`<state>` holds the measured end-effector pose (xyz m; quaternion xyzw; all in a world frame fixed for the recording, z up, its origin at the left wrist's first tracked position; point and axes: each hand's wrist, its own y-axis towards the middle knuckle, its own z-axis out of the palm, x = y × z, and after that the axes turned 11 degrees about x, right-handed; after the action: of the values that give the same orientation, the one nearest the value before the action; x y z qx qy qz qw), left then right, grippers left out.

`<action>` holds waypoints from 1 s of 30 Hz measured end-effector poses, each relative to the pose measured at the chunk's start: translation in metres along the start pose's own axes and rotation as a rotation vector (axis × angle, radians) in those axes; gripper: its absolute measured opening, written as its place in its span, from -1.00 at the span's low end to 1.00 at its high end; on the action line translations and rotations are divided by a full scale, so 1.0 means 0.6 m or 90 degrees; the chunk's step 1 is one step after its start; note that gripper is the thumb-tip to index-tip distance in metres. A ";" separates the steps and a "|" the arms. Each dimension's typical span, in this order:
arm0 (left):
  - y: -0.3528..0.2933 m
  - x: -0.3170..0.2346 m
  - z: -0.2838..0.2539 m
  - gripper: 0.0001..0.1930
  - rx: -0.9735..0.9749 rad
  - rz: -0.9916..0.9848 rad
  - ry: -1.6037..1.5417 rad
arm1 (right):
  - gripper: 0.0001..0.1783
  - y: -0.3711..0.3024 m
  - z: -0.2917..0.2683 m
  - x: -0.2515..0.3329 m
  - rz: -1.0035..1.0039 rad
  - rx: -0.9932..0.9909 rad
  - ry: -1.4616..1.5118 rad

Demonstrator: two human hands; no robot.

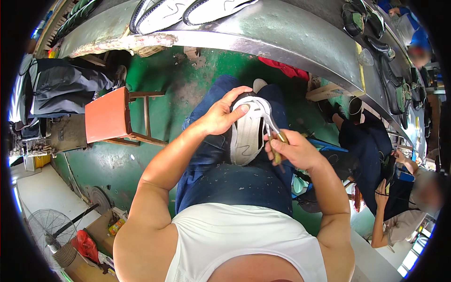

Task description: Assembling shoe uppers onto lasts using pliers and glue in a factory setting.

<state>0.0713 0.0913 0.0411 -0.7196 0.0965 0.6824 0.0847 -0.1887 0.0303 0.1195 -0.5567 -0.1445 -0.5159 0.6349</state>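
A white sneaker (247, 137) with a dark sole edge rests upside-up over my lap, between my knees. My left hand (224, 114) is closed on its far end, the thumb pressing on the white straps or laces there and the fingers wrapped round the dark edge. My right hand (293, 149) is closed round a metal hand tool with yellowish-brown handles (277, 144). From these handles pale metal shanks reach toward the shoe's far end, next to a curved pale strip whose kind I cannot make out. The tool's tip is hidden among the straps.
A metal workbench (291, 37) runs across the far side, with white shoes (162, 16) on it and black shoes (394, 84) at right. A stool with an orange-brown seat (107, 116) stands left. A fan (50, 235) is lower left. A co-worker (371, 145) sits close on the right.
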 end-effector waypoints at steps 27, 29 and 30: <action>0.015 -0.090 0.038 -0.49 -0.093 0.080 0.024 | -0.63 -0.067 0.011 -0.072 -0.224 -0.227 -0.314; 0.003 -0.105 0.055 -0.45 -0.057 0.219 0.161 | -0.61 -0.045 0.018 -0.065 -0.315 -0.344 -0.318; -0.005 -0.106 0.065 -0.41 -0.020 0.235 0.185 | -0.60 -0.029 0.021 -0.057 -0.353 -0.360 -0.279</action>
<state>0.0311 0.1053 0.1023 -0.7818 0.2271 0.5768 -0.0674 -0.2127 0.0604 0.1076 -0.7447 -0.2726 -0.5555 0.2500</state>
